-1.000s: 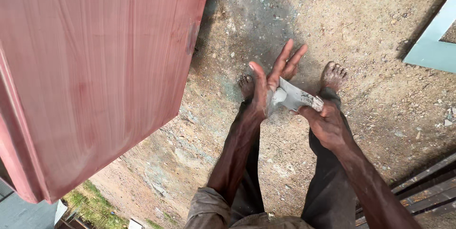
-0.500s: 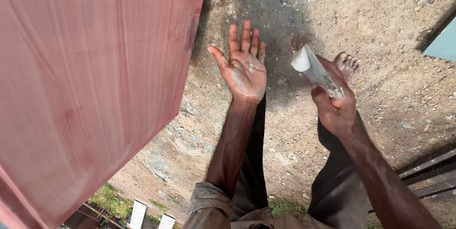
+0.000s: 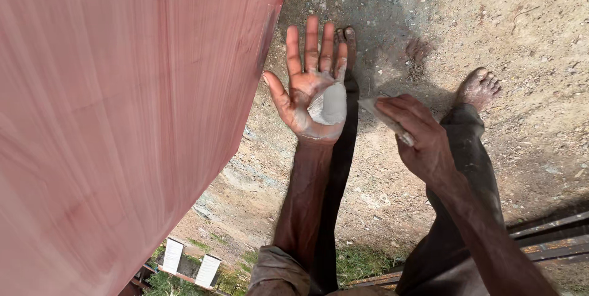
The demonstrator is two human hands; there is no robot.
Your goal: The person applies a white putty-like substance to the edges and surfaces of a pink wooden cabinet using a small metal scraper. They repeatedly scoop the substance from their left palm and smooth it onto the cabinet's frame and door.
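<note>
From the head camera, I saw the left hand [image 3: 313, 90] held flat and palm up, fingers spread, gripping nothing, with one grey-white dab of paste [image 3: 329, 104] lying on the heel of the palm. The right hand [image 3: 417, 136] was closed round one small pale packet [image 3: 385, 118], its torn end pointing toward the left palm and just beside it, not touching. I judged the squeezing-out part done, since the paste already sat on the palm; none of it showed on the red wooden panel [image 3: 123, 118] standing to the left of the left hand, so any spreading looked not yet begun. My count was two hands, one packet, one dab, one panel and two bare feet [image 3: 478, 87] on the dirt ground [image 3: 527, 32] beyond the hands. Near the right forearm lay dark metal bars [image 3: 552, 234], their number unclear to me.
</note>
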